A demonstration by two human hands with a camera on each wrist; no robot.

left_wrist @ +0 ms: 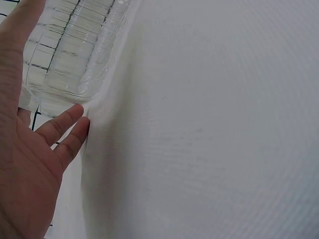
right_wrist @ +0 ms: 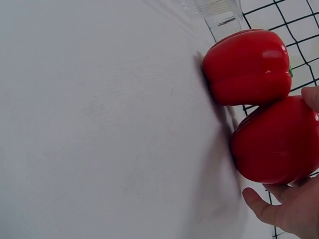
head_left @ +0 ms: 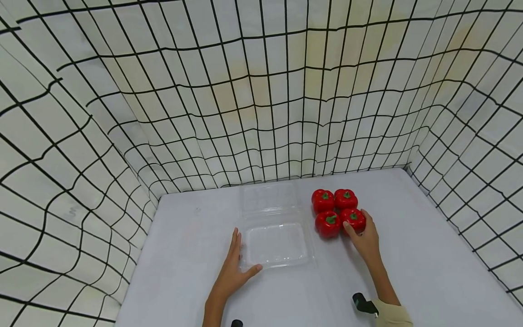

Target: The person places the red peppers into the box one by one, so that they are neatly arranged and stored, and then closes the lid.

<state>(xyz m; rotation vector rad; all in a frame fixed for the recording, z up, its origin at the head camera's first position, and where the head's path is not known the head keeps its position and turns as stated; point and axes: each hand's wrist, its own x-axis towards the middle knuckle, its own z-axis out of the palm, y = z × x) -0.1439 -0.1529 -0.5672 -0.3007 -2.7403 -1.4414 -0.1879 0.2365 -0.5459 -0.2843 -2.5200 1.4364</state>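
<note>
Several red bell peppers with green stems stand in a tight cluster right of the middle of the table. My right hand grips the near right bell pepper, thumb on its left side and fingers round its right. In the right wrist view that bell pepper leans against its neighbour. A clear plastic clamshell container lies unfolded left of the peppers, its lid half towards the back. Beside the container's left edge is my left hand, fingers extended and thumb spread along the near corner, holding nothing.
A black wire grid with white sheeting behind it rises at the back and both sides of the white table. A small black device sits at my right wrist.
</note>
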